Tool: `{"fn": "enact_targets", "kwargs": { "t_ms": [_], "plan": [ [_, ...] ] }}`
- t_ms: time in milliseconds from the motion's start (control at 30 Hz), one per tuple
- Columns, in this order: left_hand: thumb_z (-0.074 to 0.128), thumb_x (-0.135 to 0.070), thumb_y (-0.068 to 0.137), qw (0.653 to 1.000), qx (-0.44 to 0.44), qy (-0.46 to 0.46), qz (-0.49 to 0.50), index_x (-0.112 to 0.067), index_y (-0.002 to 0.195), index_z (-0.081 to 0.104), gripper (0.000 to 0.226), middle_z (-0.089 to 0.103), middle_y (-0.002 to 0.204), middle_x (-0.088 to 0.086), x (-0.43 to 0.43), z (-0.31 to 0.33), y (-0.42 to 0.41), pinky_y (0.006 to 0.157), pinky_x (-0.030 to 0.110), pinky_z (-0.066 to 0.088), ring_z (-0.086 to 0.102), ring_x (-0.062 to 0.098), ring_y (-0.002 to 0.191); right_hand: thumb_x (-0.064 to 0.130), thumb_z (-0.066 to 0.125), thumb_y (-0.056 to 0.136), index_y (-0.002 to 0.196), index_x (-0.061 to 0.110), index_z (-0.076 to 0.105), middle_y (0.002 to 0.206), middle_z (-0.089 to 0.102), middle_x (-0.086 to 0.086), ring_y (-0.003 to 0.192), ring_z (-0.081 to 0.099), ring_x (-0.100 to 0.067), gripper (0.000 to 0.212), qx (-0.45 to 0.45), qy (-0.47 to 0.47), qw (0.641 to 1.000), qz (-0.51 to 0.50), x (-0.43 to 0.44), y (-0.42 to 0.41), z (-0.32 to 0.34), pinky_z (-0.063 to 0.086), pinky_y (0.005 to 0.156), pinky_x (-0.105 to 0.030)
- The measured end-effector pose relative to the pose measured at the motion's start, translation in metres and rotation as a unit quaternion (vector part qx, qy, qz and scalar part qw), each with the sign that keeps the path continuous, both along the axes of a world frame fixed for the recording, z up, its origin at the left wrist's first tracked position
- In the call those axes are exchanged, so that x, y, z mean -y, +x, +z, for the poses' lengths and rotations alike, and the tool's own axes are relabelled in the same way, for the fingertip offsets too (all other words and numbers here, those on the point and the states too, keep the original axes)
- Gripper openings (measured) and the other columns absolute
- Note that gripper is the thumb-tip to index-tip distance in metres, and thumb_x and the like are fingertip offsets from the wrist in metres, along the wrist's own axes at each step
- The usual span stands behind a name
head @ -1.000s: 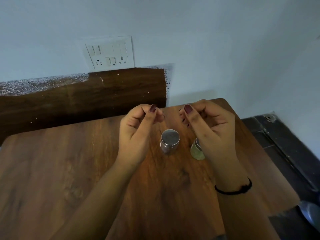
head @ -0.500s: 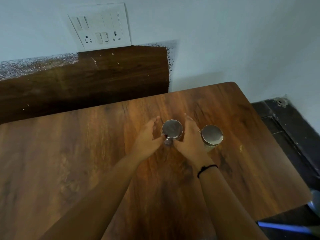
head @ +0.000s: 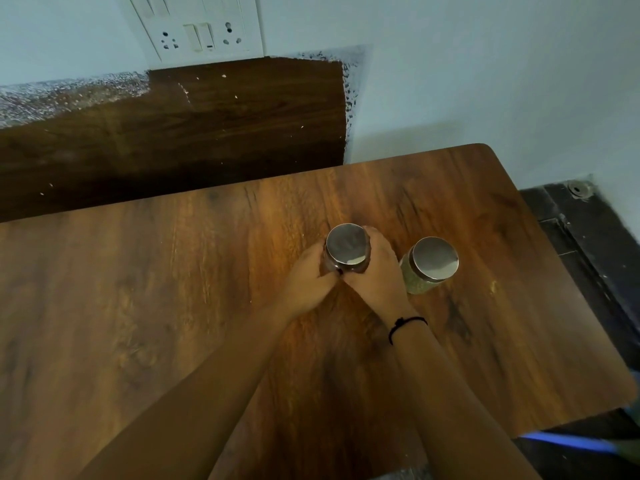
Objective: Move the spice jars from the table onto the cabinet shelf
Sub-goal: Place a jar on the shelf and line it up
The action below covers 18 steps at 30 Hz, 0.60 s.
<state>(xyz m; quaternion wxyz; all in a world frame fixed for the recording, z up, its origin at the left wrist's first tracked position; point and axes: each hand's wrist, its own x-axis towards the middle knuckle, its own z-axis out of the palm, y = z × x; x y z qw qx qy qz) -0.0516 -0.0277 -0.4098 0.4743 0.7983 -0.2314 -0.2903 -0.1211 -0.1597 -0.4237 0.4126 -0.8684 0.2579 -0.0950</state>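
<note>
Two bare hands close around a dark spice jar [head: 347, 266] near the middle of a wooden worktop [head: 173, 289], seen from a head-worn camera looking down. The left hand [head: 306, 282] curls round the jar's left side and the right hand [head: 375, 275] wraps its right side, fingers bent against the glass, the two hands meeting at the near side under the jar's round metal lid [head: 346, 243]. The jar stands upright; its base is hidden behind the hands, so whether it rests on the wood or is raised off it cannot be told.

Just beside the right hand, on its outer side, a green spice jar [head: 414, 280] stands on the worktop under a matching metal cap [head: 434, 259] (its contents show pale green through the glass); no hand grips it. A thin black wristband [head: 405, 323] circles the right wrist.

Behind the worktop a dark wooden panel [head: 207, 126] runs along a pale wall [head: 485, 64], its upper left edge flecked with white. A white switch and socket plate [head: 204, 26] sits on the wall above the panel. To the right the worktop's rounded corner gives way to a dark floor [head: 595, 244] with a small round metal fitting [head: 577, 188] near the wall, and a blurred blue object [head: 568, 441] lies at the lower right.
</note>
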Motion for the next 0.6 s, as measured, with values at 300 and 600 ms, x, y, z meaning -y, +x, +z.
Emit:
{"fn": "enact_targets", "kwargs": {
  "t_ms": [300,600],
  "plan": [
    [0.044,-0.009,0.104,0.993,0.077,-0.051,0.074,-0.016,0.132,0.058,0.032,0.061,0.125,-0.003,-0.036,0.049,0.008,0.096,0.020,0.050,0.058,0.011,0.118,0.026,0.086,0.073,0.135,0.033,0.041,0.134,0.048,0.014,0.126,0.048,-0.011,0.077,0.095,0.171,0.981,-0.008,-0.006,-0.009,0.062,0.048,0.104,-0.029],
    [0.047,-0.058,0.092,0.971,-0.066,-0.218,0.070,-0.026,0.132,0.058,0.052,0.067,0.127,0.001,-0.075,0.149,-0.010,0.098,0.038,0.052,0.065,0.019,0.116,0.014,0.088,0.068,0.126,0.024,0.052,0.126,0.065,0.004,0.117,0.065,-0.011,0.069,0.263,0.373,0.887,0.071,-0.036,-0.013,0.183,0.056,0.088,-0.024]
  ]
}}
